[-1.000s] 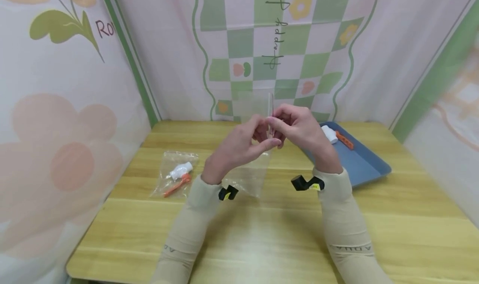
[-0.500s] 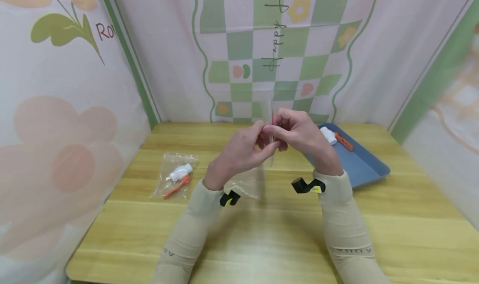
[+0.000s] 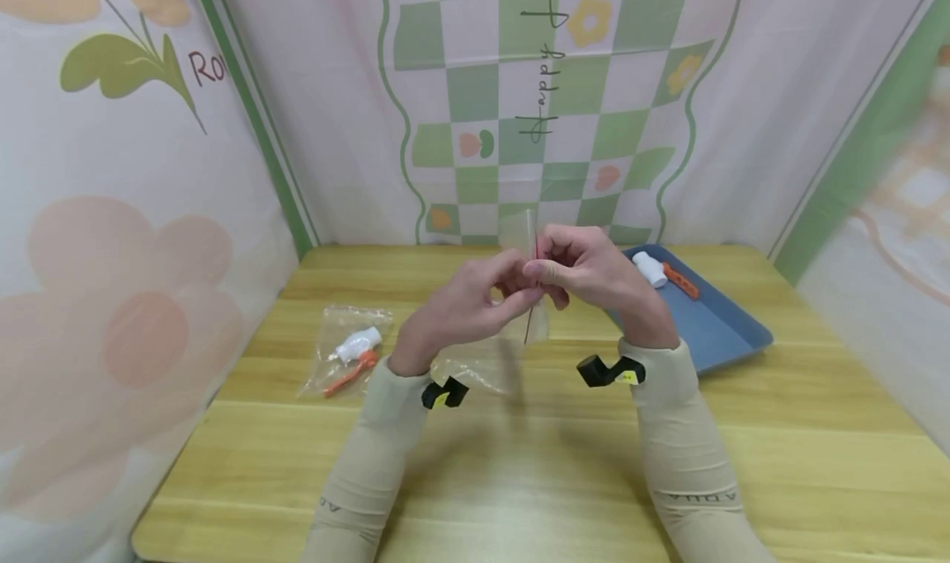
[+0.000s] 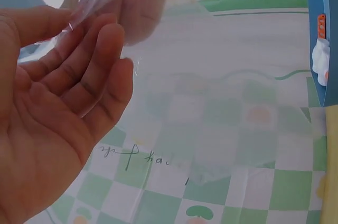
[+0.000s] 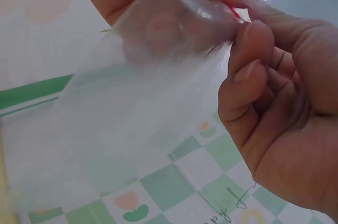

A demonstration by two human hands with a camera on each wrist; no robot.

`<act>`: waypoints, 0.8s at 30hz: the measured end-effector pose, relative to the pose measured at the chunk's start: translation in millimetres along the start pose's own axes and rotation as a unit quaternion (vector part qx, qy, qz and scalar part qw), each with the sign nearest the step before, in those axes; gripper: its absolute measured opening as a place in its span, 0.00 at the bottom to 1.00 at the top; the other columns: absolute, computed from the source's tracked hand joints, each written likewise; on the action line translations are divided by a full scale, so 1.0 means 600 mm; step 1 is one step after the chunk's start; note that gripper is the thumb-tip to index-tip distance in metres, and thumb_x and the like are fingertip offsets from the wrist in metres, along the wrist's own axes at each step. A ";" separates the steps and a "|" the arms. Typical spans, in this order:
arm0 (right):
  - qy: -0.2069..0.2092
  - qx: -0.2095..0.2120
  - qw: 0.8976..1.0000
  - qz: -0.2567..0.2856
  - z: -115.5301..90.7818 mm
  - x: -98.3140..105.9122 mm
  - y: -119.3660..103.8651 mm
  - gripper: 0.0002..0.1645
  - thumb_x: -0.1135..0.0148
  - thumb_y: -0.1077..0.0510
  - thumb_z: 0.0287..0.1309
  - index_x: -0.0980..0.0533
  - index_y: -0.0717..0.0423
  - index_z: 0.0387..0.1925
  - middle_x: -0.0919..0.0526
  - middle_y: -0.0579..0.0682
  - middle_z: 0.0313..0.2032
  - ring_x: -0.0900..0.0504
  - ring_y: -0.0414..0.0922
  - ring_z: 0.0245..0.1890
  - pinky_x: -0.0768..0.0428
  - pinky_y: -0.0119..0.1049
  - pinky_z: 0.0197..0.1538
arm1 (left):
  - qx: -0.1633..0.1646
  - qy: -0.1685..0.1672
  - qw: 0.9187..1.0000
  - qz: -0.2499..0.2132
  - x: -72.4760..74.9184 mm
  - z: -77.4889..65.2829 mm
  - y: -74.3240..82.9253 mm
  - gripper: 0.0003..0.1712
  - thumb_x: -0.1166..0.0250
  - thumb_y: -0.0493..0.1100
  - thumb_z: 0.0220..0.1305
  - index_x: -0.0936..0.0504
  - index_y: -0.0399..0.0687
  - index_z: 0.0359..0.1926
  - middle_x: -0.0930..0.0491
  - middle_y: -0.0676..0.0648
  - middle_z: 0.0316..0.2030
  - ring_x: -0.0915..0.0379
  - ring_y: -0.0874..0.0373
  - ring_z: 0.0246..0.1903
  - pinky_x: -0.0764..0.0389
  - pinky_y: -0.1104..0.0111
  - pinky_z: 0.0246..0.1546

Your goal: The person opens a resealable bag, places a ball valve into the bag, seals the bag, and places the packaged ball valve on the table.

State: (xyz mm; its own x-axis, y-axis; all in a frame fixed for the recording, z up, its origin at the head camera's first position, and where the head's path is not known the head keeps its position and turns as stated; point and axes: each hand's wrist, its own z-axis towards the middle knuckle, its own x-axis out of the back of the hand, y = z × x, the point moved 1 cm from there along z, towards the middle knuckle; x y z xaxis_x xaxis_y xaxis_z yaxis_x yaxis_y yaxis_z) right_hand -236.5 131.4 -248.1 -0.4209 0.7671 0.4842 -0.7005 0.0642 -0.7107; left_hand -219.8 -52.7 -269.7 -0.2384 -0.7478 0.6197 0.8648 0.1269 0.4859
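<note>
Enclosing a wooden table, printed curtains hang at the rear and both sides. Above it, the left hand and right hand pinch a clear bag, partly hiding it. A second bag lies below, partly behind the left hand. At left, a filled bag contains a white piece and orange handle; at right, a blue tray bears a similar pair.

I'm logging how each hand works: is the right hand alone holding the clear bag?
No, the left hand pinches the clear bag too, beside the right hand.
</note>
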 end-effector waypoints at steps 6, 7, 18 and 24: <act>-0.003 0.012 1.000 0.015 0.000 -0.004 0.004 0.08 0.45 0.66 0.60 0.30 0.58 0.26 0.27 0.51 0.15 0.30 0.45 0.11 0.32 0.35 0.15 | 0.007 -0.005 1.000 -0.021 0.005 -0.004 0.003 0.07 0.45 0.36 0.66 0.26 0.40 0.43 0.21 0.49 0.30 0.27 0.64 0.29 0.24 0.73 0.32; -0.003 0.010 1.000 0.015 0.000 -0.005 0.003 0.08 0.45 0.66 0.61 0.30 0.58 0.26 0.27 0.51 0.15 0.30 0.45 0.12 0.32 0.35 0.15 | 0.009 -0.002 1.000 -0.016 0.005 -0.004 0.002 0.07 0.46 0.37 0.67 0.26 0.40 0.44 0.22 0.49 0.30 0.28 0.64 0.29 0.25 0.73 0.31; 0.010 -0.005 0.999 -0.033 0.000 -0.005 -0.032 0.12 0.51 0.68 0.64 0.32 0.61 0.24 0.27 0.54 0.16 0.28 0.47 0.14 0.30 0.35 0.19 | 0.024 0.036 0.998 0.037 0.000 0.000 0.002 0.09 0.54 0.40 0.71 0.32 0.45 0.31 0.32 0.53 0.22 0.37 0.65 0.21 0.33 0.74 0.22; -0.006 0.013 1.000 -0.022 0.001 -0.002 -0.008 0.12 0.55 0.66 0.67 0.31 0.60 0.26 0.25 0.52 0.18 0.26 0.45 0.16 0.25 0.36 0.21 | 0.035 0.067 0.994 0.077 -0.002 0.001 0.002 0.09 0.52 0.39 0.69 0.31 0.46 0.30 0.31 0.53 0.20 0.36 0.65 0.20 0.33 0.76 0.21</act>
State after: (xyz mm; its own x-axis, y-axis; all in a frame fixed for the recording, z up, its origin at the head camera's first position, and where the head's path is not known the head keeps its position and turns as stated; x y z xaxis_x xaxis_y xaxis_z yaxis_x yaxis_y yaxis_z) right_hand -233.2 129.4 -245.2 -0.3958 0.7563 0.5209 -0.7335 0.0810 -0.6749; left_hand -218.8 -51.3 -269.9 -0.0415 -0.7955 0.6045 0.8529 0.2870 0.4362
